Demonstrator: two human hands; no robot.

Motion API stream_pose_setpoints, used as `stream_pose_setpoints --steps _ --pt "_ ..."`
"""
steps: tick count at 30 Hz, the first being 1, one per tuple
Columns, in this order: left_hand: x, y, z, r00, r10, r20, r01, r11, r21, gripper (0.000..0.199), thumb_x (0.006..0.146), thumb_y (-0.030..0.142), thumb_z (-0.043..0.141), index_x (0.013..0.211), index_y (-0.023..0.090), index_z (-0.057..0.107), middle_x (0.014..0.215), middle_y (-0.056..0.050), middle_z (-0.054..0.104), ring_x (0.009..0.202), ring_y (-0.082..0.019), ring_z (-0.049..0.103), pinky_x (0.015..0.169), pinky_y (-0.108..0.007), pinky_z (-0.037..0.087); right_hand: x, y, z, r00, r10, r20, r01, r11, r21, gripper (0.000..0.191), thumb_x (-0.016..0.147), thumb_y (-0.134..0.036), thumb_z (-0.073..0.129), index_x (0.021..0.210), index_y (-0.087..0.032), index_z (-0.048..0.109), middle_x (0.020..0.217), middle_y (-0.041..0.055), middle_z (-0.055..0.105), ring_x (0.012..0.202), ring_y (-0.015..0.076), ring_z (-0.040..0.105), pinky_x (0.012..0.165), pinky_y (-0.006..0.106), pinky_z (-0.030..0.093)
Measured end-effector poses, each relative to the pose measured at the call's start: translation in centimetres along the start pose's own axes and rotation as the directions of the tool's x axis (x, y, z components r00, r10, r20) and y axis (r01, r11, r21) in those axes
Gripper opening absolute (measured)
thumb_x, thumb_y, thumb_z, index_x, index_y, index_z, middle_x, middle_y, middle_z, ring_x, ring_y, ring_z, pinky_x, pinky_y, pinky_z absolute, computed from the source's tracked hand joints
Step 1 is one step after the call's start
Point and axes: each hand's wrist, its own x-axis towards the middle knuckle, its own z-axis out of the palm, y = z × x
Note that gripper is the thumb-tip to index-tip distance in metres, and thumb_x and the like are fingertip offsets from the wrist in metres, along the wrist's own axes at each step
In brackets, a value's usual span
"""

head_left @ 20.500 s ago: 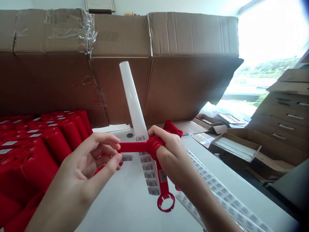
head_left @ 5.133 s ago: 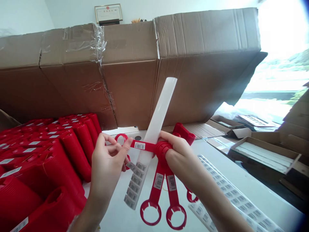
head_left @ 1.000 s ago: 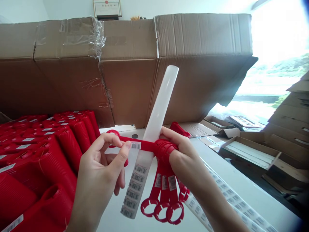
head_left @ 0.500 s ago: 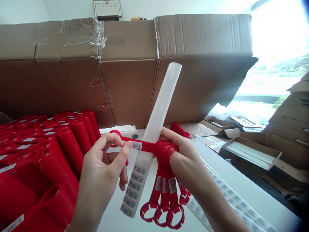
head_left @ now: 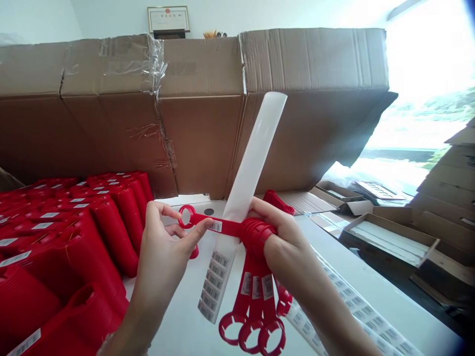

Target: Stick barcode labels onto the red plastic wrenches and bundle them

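My left hand (head_left: 166, 252) has its thumb on the barcode label (head_left: 216, 226) of a red ringed strap (head_left: 232, 228), its index finger by the ring end; the fingers are bent round it. My right hand (head_left: 284, 237) is closed on a bunch of red straps (head_left: 256, 235) and on a white label strip (head_left: 256, 153) that slants up behind them. Barcode stickers (head_left: 213, 287) line the strip's lower part. Below my right hand hang labelled straps with open rings (head_left: 250, 336).
Stacked red straps (head_left: 85, 237) fill the left. A large cardboard box (head_left: 200, 128) spans the back. Open boxes of white pieces (head_left: 393, 235) stand at the right. Further label sheets (head_left: 359, 301) lie on the white table (head_left: 170, 326) beneath my right forearm.
My left thumb has pressed onto the label's edge, and the index finger has opened away from the strap toward its ring. Both hands and the strip appear slightly farther right.
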Motion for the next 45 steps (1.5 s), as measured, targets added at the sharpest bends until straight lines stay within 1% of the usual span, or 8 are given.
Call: stream_pose_setpoints --steps 4,8,12,18,25,31,35,45 --pt "0.0 -0.2 0.4 0.997 0.072 -0.031 -0.073 0.997 -0.035 0.074 0.074 0.056 0.083 0.12 0.03 0.031 0.127 -0.008 0.051 0.088 -0.019 0.07 0.071 -0.034 0.06 -0.3 0.2 0.5 1.0 -0.02 0.019 0.02 1.0 0.005 0.031 0.094 -0.016 0.047 0.115 -0.024 0.069 0.096 0.0048 0.075 0.07 0.0189 0.068 0.053 0.026 0.058" --pt "-0.3 -0.5 0.9 0.991 0.131 0.007 -0.129 0.984 -0.125 0.081 0.069 0.048 0.089 0.125 0.031 0.032 0.133 -0.007 0.046 0.114 -0.022 0.063 0.093 -0.037 0.055 -0.5 0.2 1.3 0.998 -0.037 0.052 0.036 0.999 0.016 0.029 0.096 -0.018 0.049 0.113 -0.024 0.071 0.095 0.0047 0.075 0.072 0.0195 0.07 0.059 0.028 0.061" --pt "0.0 -0.6 0.4 0.989 0.148 -0.002 -0.147 0.976 -0.161 0.062 0.078 0.046 0.084 0.119 0.03 0.041 0.113 0.0 0.047 0.103 -0.016 0.058 0.09 -0.029 0.054 -0.2 0.4 1.2 0.999 -0.041 0.032 0.041 0.999 0.011 0.034 0.095 -0.015 0.047 0.114 -0.024 0.072 0.097 0.005 0.076 0.075 0.0216 0.073 0.057 0.029 0.062" --pt "0.5 0.0 -0.6 0.993 0.115 -0.016 -0.115 0.96 -0.256 0.04 0.084 0.04 0.081 0.106 0.028 0.05 0.085 0.006 0.047 0.067 -0.008 0.051 0.054 -0.014 0.048 0.3 0.4 0.3 1.0 -0.013 -0.011 0.013 1.0 -0.016 0.037 0.093 -0.014 0.047 0.12 -0.023 0.071 0.103 0.0065 0.077 0.08 0.0231 0.075 0.057 0.029 0.063" --pt "1.2 1.1 -4.1 0.959 0.024 0.282 0.121 0.865 -0.487 0.029 0.089 0.036 0.075 0.071 0.019 0.059 0.067 0.003 0.056 0.069 -0.009 0.06 0.067 -0.013 0.056 1.2 -0.5 -1.2 0.999 0.012 0.03 -0.012 1.0 0.021 0.031 0.087 -0.015 0.059 0.111 -0.024 0.077 0.097 0.0048 0.079 0.072 0.02 0.075 0.057 0.026 0.062" --pt "1.1 1.7 -5.5 0.868 -0.044 0.495 0.292 0.851 -0.436 0.011 0.087 0.031 0.077 0.088 0.022 0.071 0.056 0.003 0.056 0.062 -0.011 0.06 0.057 -0.014 0.054 1.9 -0.5 -2.3 0.981 0.013 0.195 -0.024 0.998 0.053 0.031 0.084 -0.014 0.06 0.106 -0.022 0.08 0.093 0.0043 0.079 0.076 0.0192 0.075 0.064 0.025 0.062" --pt "0.4 2.1 -5.1 0.9 -0.098 0.424 0.289 0.862 -0.416 0.015 0.083 0.027 0.078 0.096 0.025 0.071 0.06 0.003 0.057 0.06 -0.009 0.057 0.054 -0.012 0.048 1.9 -0.4 -2.9 0.976 0.022 0.217 -0.032 0.999 0.041 0.031 0.084 -0.018 0.061 0.11 -0.02 0.079 0.092 0.0055 0.079 0.079 0.0207 0.075 0.066 0.026 0.062" --pt "0.1 2.1 -5.2 0.893 -0.166 0.418 0.311 0.9 -0.306 0.035 0.078 0.042 0.082 0.108 0.031 0.07 0.057 0.003 0.058 0.056 -0.012 0.057 0.054 -0.017 0.051 2.2 -0.7 -3.3 0.97 0.071 0.231 -0.076 0.997 0.012 0.03 0.084 -0.021 0.065 0.111 -0.021 0.079 0.1 0.0072 0.079 0.091 0.0262 0.076 0.076 0.032 0.063"
